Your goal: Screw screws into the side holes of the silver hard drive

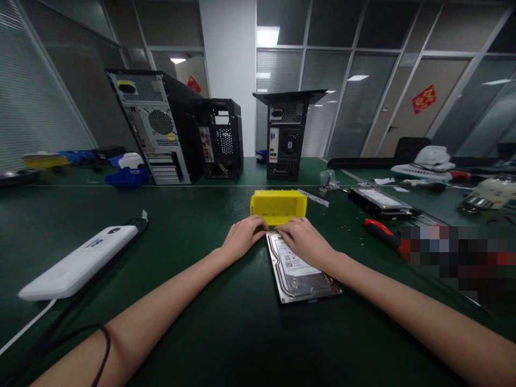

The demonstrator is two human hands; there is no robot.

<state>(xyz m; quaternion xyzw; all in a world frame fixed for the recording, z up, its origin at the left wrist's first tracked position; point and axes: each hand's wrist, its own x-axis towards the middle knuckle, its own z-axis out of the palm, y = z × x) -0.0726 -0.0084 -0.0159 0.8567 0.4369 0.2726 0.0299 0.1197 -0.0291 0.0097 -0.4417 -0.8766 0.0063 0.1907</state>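
1. Green counter (193, 215) bore a silver, rectangular metal hard drive (294, 286).
2. Left hand (245, 236) and right hand (304, 242) curled at its far edge; any pinch was unclear.
3. Uneven pressure, I judged, could skid it.

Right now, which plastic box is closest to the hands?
The yellow box in the middle, just beyond the left hand and right hand. The blue box sits farther off to the left, by the big computer case.
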